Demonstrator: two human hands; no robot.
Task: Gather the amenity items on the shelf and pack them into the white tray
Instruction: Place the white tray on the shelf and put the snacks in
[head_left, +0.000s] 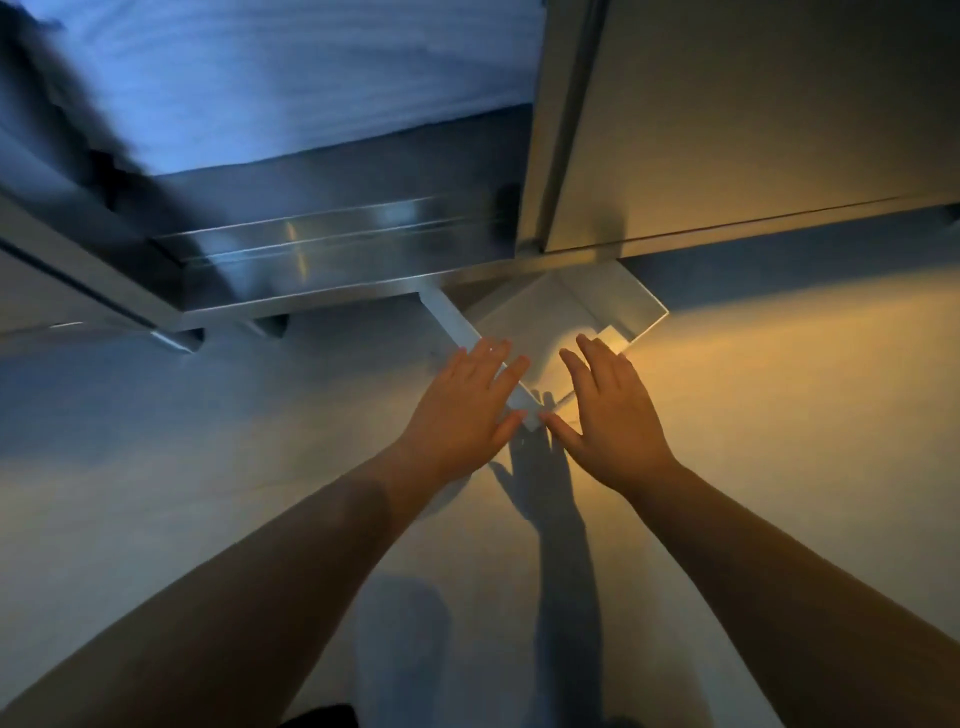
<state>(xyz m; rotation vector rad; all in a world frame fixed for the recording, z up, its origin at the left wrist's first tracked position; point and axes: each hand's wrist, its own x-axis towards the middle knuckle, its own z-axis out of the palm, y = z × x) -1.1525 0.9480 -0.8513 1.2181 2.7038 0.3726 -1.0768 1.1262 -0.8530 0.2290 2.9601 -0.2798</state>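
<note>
Two bare forearms reach over a pale floor (779, 415), warm-lit at right; dark furniture (322, 260) overhangs the white tray's (613, 296) far end. Left hand (462, 405) lies flat, fingers spread, on the tray's left rim; right hand (608, 415) lies open at its near-right edge, neither gripping

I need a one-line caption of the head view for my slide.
Both hands, left and right, reach open for a white tray on the floor.

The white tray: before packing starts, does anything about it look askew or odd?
The white tray sits skewed on the floor, half tucked under the cabinet. The left hand and right hand flank its near corner. No amenity items visible.
</note>
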